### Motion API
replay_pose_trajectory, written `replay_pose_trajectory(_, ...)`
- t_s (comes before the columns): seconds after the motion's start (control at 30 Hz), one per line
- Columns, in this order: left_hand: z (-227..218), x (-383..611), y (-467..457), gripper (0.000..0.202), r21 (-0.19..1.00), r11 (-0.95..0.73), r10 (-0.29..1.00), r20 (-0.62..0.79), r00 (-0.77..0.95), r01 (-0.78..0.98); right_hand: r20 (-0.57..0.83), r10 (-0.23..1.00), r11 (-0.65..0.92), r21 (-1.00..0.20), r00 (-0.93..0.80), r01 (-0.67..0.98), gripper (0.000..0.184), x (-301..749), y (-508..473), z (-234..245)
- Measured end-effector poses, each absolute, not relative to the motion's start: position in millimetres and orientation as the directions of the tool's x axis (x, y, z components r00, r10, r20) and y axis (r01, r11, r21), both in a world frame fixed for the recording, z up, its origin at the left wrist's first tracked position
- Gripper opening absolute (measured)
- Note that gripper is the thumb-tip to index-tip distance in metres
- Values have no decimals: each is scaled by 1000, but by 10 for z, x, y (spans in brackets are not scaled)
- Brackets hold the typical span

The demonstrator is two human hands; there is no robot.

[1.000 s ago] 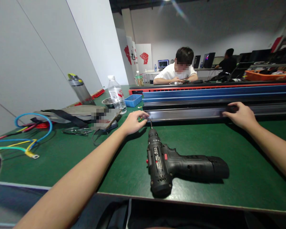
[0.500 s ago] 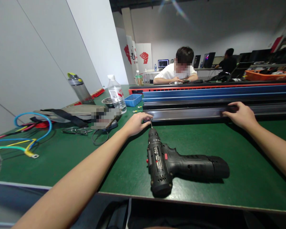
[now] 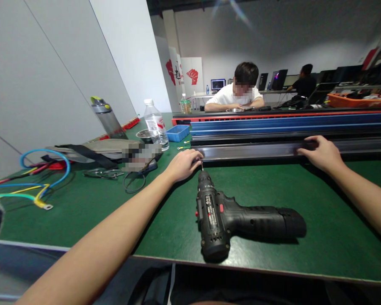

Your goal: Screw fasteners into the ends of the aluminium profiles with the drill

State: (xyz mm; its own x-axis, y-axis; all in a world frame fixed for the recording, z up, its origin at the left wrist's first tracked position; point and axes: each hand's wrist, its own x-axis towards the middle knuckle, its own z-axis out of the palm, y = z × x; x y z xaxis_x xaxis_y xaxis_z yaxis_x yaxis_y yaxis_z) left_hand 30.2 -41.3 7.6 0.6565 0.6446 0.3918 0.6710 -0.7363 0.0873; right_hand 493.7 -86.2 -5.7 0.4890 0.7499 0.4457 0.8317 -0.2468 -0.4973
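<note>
A long dark metal rail [image 3: 254,151] lies lengthwise across the green table. At its left end, my left hand [image 3: 184,164] is closed, its fingers curled against the rail's end and fingertips partly hidden. Farther along, my right hand [image 3: 324,153] grips the same rail, thumb on the near side and fingers reaching over the top. A black cordless drill [image 3: 214,216] lies on its side in front of the rail, its bit pointing at my left fingertips. Neither hand holds the drill.
Behind the rail lie blue rails [image 3: 292,126] and a red-edged beam. On the left are a water bottle [image 3: 155,125], a blue tray [image 3: 178,133], a grey drinking bottle [image 3: 108,118], a bag and coloured cables [image 3: 44,186]. A person [image 3: 235,95] sits across the table.
The fingers of my left hand have curled in a little more at the rail's end. My right hand, the rail and the drill stay in place.
</note>
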Motion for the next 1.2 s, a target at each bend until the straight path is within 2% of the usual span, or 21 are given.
replay_pose_trajectory(0.23,79,310,-425,17,50,-725,643,407,649,687,461,751,-231,-487,473,842,40,4925,-860,-71)
replay_pose_trajectory(0.9,59,285,-377,18,82,-746,631,404,662,660,478,734,-222,-504,483,835,39,4875,-855,-97)
replay_pose_trajectory(1.2,52,282,-378,19,60,-745,623,418,661,664,484,726,-214,-516,489,829,39,4891,-829,-111)
